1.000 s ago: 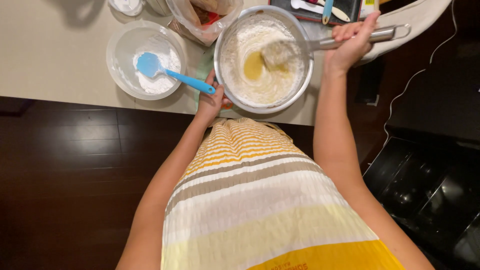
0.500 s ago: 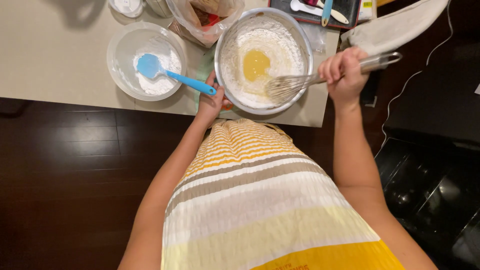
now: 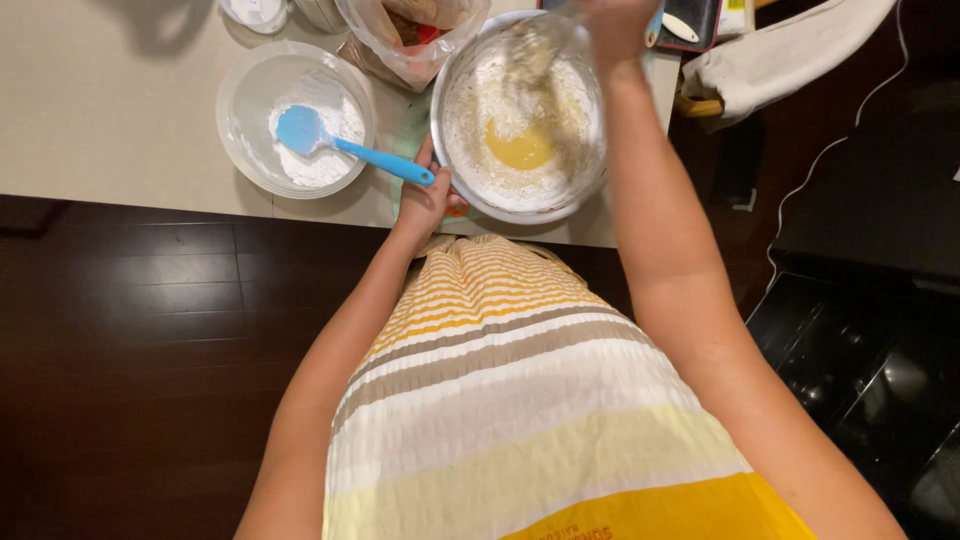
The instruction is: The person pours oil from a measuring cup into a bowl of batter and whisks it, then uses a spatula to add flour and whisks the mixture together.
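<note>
**Flour at the rim, bowl near the counter edge**

The left hand [image 3: 428,200] grips the near rim of the metal bowl [image 3: 470,190] at about 8 o'clock, fingers curled against its side. The right hand [image 3: 615,25], at the bowl's 1 o'clock and partly cut off by the frame's top, is clenched around a whisk [image 3: 530,55] that shows only as a blur over the flour [image 3: 480,120]. A yellow pool [image 3: 520,150], probably egg or melted butter, sits in the middle of the bowl.

The bowl stands close to the counter [image 3: 120,120] edge, so a hard sideways stroke could push it off if the left hand slips. Dry flour reaches high up the wall; fast whisking could throw it over the rim onto the counter. At 9 o'clock, a plastic bowl [image 3: 240,90] holds a blue spatula [image 3: 340,145] whose handle ends just beside the left hand; a bump could tip it out.
</note>
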